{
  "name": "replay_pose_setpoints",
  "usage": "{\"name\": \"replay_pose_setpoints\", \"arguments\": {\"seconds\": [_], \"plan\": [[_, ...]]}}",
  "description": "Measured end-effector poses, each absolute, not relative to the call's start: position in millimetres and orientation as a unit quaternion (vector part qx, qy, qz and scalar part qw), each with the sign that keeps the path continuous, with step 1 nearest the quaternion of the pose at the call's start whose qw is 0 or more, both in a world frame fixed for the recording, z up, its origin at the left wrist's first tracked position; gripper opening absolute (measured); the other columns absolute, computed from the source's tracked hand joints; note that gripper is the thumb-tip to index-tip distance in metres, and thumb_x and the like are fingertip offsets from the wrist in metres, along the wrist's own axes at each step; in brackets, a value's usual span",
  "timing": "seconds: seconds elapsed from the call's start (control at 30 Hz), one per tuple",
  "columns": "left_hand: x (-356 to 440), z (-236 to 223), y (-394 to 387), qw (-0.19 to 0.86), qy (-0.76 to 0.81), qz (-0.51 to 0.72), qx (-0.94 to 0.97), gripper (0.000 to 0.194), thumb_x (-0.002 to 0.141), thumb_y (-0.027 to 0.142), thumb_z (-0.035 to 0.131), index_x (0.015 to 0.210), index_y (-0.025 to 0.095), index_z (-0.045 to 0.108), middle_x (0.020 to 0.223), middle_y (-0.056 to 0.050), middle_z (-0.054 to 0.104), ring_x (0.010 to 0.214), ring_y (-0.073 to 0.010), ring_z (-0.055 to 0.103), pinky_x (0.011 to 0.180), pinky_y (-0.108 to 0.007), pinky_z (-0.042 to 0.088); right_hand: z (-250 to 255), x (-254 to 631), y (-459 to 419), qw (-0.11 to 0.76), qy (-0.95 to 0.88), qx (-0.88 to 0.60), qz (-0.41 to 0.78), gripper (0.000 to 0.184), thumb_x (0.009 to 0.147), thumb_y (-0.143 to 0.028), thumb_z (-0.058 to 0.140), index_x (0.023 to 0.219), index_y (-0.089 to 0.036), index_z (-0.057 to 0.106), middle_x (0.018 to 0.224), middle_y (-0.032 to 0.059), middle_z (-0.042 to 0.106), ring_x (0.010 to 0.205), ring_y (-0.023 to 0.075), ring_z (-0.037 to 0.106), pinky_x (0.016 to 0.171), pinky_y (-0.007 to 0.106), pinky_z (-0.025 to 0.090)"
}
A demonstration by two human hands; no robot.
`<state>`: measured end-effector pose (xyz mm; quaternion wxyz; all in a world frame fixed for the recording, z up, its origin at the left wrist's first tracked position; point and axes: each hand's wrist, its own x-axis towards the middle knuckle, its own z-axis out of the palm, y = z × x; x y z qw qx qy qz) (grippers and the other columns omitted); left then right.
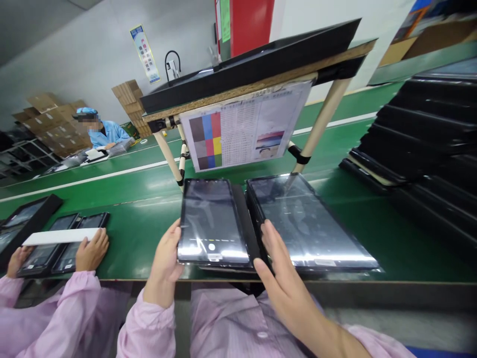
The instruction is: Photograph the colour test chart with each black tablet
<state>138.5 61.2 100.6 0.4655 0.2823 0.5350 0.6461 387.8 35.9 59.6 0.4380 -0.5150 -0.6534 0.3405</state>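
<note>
- Head view: left hand (167, 256) grips the lit tablet (210, 214) by its left edge; tablet sits just right of that hand, tilt unclear.
- Right hand (279, 266) open, thumb apart from fingers, thumb at tablet's lower right corner, fingertips by left edge of larger tablet (301, 219); contact unclear.
- Black tray (248, 221) partly shows between both hands, beyond them.
- Chart (242, 129) hangs beyond both hands.
- Black stack (425, 129) well right of right hand.
- Co-worker's hand (92, 250) left of left hand, holding white strip (65, 236).
</note>
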Motion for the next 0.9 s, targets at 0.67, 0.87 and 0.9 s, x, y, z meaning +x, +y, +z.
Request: {"name": "replay_pose_setpoints", "arguments": {"seconds": [0.67, 0.87, 0.9], "plan": [[87.4, 143.8, 5.7, 0.231, 0.458, 0.814, 0.274, 0.040, 0.092, 0.039, 0.064, 0.128, 0.021, 0.066, 0.136, -0.009, 0.066, 0.123, -0.0269, 0.063, 0.109, -0.043, 0.049, 82.5, 372.6, 54.8, 0.197, -0.908, -0.326, -0.176, 0.067, 0.077, 0.009, 0.042, 0.136, -0.016, 0.062, 0.139, 0.0063, 0.061, 0.125, 0.0382, 0.058, 0.091, 0.058, 0.060], [89.1, 143.7, 4.3, 0.226, 0.465, 0.815, 0.264, 0.034, 0.092, 0.037, 0.064, 0.122, 0.024, 0.070, 0.126, -0.005, 0.071, 0.111, -0.0214, 0.069, 0.098, -0.035, 0.056, 68.2, 374.3, 57.4, 0.213, -0.911, -0.319, -0.151, 0.065, 0.079, 0.009, 0.041, 0.133, -0.019, 0.064, 0.136, 0.0036, 0.063, 0.122, 0.0345, 0.061, 0.090, 0.054, 0.061], [89.7, 144.0, 4.2, 0.232, 0.462, 0.814, 0.266, 0.033, 0.092, 0.036, 0.063, 0.122, 0.024, 0.070, 0.126, -0.005, 0.071, 0.110, -0.0213, 0.069, 0.096, -0.034, 0.057, 62.6, 374.8, 57.4, 0.212, -0.912, -0.322, -0.138, 0.065, 0.080, 0.009, 0.041, 0.133, -0.019, 0.064, 0.137, 0.0033, 0.063, 0.124, 0.0334, 0.061, 0.092, 0.053, 0.060]]}}
